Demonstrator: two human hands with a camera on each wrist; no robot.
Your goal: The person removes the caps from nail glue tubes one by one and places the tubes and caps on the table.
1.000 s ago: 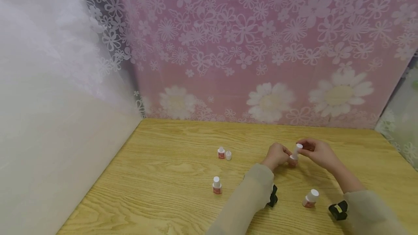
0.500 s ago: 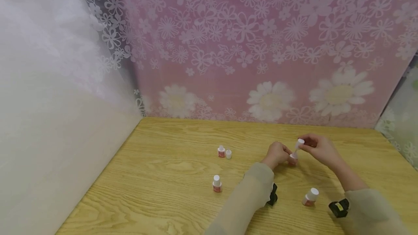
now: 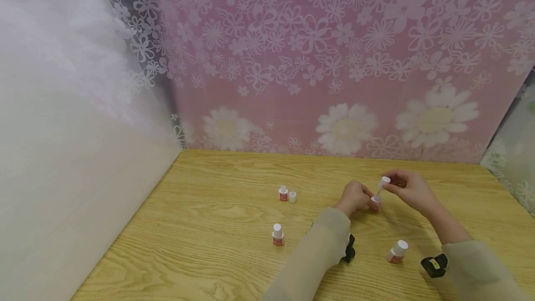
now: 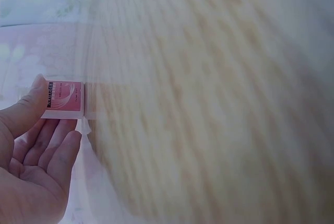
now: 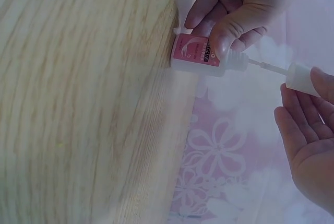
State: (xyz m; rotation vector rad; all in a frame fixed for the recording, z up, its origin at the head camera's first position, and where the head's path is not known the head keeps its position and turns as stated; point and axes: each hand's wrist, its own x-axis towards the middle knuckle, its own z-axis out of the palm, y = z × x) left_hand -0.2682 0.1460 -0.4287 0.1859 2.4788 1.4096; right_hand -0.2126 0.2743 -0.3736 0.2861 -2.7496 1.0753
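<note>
My left hand [image 3: 354,197] grips a small nail glue bottle [image 5: 190,51] with a pink label, thumb across its front; its base is at the wooden table. Just above it, my right hand [image 3: 409,192] pinches the white brush cap [image 5: 301,79] between thumb and fingers. The cap is off the bottle's threaded neck. A thin brush stem [image 5: 266,66] runs from the cap into the neck, and its tip is hidden inside. In the left wrist view the label [image 4: 65,96] faces the camera, while the cap is out of sight.
Farther left stands an uncapped bottle [image 3: 283,194] with a small white cap [image 3: 292,197] beside it. A capped bottle [image 3: 277,236] stands nearer, left of the left forearm. Another capped bottle [image 3: 397,252] stands between the forearms. A flowered curtain [image 3: 267,82] hangs behind the table [image 3: 200,226].
My right hand has lifted the brush cap up and slightly right from the bottle's neck, so the stem now shows. The left hand and bottle have stayed in place.
</note>
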